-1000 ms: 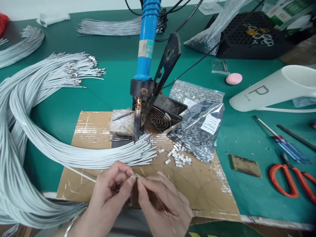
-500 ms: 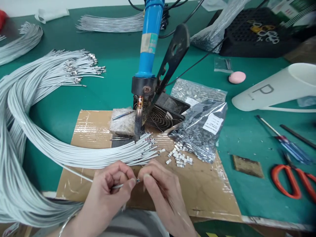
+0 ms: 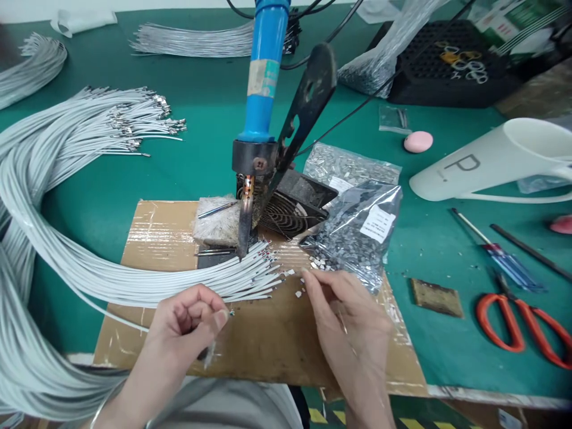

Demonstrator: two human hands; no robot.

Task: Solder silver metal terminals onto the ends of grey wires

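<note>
The left hand [image 3: 192,330] is closed, thumb against forefinger, on a wire end [image 3: 232,313] whose small tip pokes out past the fingertips, above a sheet of cardboard [image 3: 268,351]. The right hand [image 3: 348,328] reaches out beside it, thumb and forefinger close together at the edge of some small metal pieces [image 3: 317,263]; whether it grips one I cannot tell. Just beyond the left hand, a bundle of white wires [image 3: 179,283] curves across the cardboard, its ends fanned toward the metal pieces. To the right, red-handled scissors [image 3: 532,314] lie on the green table. Farther on, a blue soldering iron [image 3: 266,77] points tip down above the wire ends, near a plastic bag [image 3: 339,238]. At the back stands a black box [image 3: 438,95]
</note>
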